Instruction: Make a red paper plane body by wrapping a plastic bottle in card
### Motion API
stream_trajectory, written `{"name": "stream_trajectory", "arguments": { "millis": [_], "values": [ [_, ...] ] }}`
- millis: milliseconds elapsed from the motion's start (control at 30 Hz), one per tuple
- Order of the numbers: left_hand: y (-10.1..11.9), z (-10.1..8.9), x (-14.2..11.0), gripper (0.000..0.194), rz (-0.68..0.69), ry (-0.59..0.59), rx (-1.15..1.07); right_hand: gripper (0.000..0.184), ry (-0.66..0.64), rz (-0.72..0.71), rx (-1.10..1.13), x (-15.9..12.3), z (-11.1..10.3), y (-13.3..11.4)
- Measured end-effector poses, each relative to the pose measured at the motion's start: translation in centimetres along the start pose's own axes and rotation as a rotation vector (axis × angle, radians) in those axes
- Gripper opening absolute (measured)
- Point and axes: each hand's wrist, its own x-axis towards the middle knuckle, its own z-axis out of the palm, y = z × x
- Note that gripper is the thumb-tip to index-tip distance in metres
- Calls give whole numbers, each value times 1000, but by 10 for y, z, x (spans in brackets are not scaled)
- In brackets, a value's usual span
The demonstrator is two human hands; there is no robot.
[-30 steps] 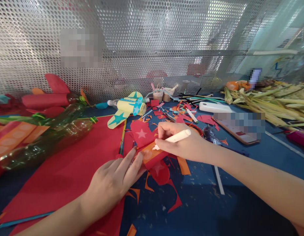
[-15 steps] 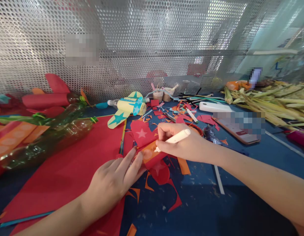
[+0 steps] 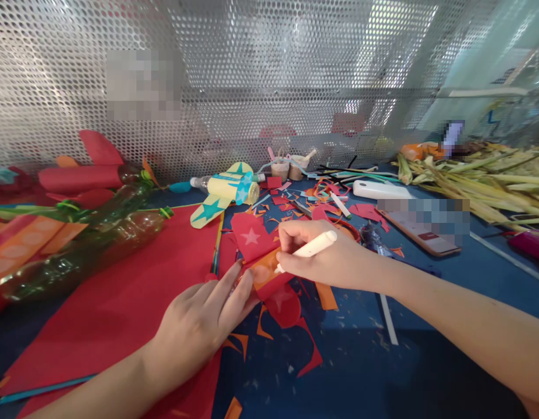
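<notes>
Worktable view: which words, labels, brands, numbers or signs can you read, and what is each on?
No text can be read with certainty.
Smartphone: screen too small and partly pixelated to read.
White marker: no legible lettering on the barrel.
Red paper piece: a pale star, no lettering.
Blue mark at upper right: roughly L-shaped, too blurred to call a letter.

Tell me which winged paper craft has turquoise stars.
The yellow-wrapped bottle; the red craft by the left hand has pale stars, the red-wrapped bottle plain wings.
</notes>
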Motion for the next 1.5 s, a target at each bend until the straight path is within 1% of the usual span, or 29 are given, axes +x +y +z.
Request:
{"name": "stream_trajectory", "arguments": {
  "millis": [300,833,1500],
  "values": [
    [0,-1,0,23,1,-14,-2,19,-4,8,-13,0,0,1],
    [0,-1,1,23,3,-5,-3,19,-9,3,3,0,-1,0],
    [1,1,-1,25,-6,-10,12,22,-16,12,-79,-1,-3,-1]
  ]
}}
